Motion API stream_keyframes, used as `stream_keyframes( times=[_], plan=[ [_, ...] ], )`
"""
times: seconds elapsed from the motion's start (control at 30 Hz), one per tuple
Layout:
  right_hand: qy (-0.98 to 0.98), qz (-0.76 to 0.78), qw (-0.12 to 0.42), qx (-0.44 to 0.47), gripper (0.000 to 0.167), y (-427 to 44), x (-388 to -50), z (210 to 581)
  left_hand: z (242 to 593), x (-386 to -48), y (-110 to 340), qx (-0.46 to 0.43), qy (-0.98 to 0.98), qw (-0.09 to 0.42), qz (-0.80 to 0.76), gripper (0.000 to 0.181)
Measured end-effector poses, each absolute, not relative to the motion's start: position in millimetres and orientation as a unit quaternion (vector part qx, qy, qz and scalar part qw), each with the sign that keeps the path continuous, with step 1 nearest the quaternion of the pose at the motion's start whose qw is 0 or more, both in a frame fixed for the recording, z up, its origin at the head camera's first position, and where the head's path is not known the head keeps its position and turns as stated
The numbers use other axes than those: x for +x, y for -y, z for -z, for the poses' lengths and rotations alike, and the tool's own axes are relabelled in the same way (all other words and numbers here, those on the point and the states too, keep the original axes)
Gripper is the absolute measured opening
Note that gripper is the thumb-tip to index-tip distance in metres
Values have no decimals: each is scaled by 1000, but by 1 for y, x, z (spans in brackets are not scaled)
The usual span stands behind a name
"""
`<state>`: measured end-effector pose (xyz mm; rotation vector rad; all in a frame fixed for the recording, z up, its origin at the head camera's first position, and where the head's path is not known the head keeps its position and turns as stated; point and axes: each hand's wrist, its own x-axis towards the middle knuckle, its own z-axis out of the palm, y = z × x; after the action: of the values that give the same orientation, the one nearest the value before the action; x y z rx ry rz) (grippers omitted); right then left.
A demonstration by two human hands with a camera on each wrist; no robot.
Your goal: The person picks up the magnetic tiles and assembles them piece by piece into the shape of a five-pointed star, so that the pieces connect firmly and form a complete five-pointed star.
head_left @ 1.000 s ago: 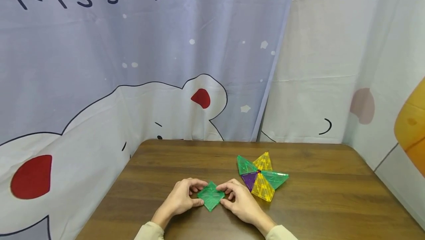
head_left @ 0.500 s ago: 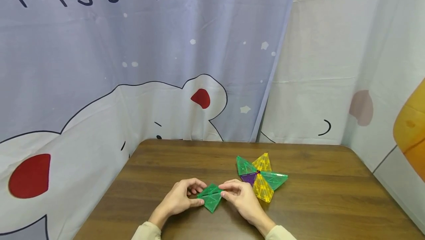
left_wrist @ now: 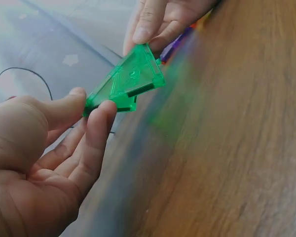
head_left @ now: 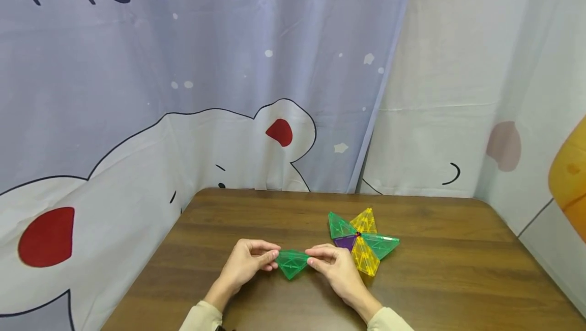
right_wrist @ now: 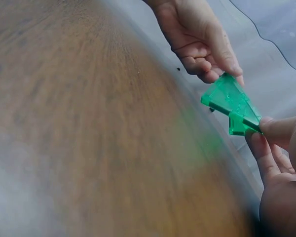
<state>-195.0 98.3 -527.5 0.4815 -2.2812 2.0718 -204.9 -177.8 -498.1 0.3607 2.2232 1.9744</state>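
Observation:
A pair of green translucent magnetic tiles [head_left: 292,266], triangular in shape, is held folded at the shared edge, raised off the table. My left hand [head_left: 242,266] pinches one end between thumb and fingertips. The other end is pinched by my right hand [head_left: 338,273]. In the left wrist view, one green tile [left_wrist: 133,79] faces the camera, with part of a second one below it. The right wrist view shows the green tiles [right_wrist: 229,96] meeting at an angle. Fingers cover both ends of the fold.
Behind my right hand, a pinwheel of triangular tiles lies on the wooden table [head_left: 439,270]: green tiles [head_left: 341,226], yellow tiles [head_left: 365,256] and a purple tile [head_left: 345,242]. A printed curtain [head_left: 220,66] hangs behind the table.
The green tiles lay flat as a diamond between both hands. They have folded along the middle and come up off the table, both hands now pinching the ends.

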Motion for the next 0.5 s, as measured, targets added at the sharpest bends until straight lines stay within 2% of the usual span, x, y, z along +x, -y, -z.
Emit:
stream_keyframes(
  times=[0.17,0.3,0.5],
  plan=[
    [759,-627,16,174,20,-99,-195,529,501,-204,178,106,-735,73,-666,20],
    [785,-587,26,196,27,-99,-193,526,502,-203,178,100,-740,64,-662,19],
    [831,-512,68,207,41,-103,-189,488,502,-204,178,94,-740,55,-664,17]
  ],
)
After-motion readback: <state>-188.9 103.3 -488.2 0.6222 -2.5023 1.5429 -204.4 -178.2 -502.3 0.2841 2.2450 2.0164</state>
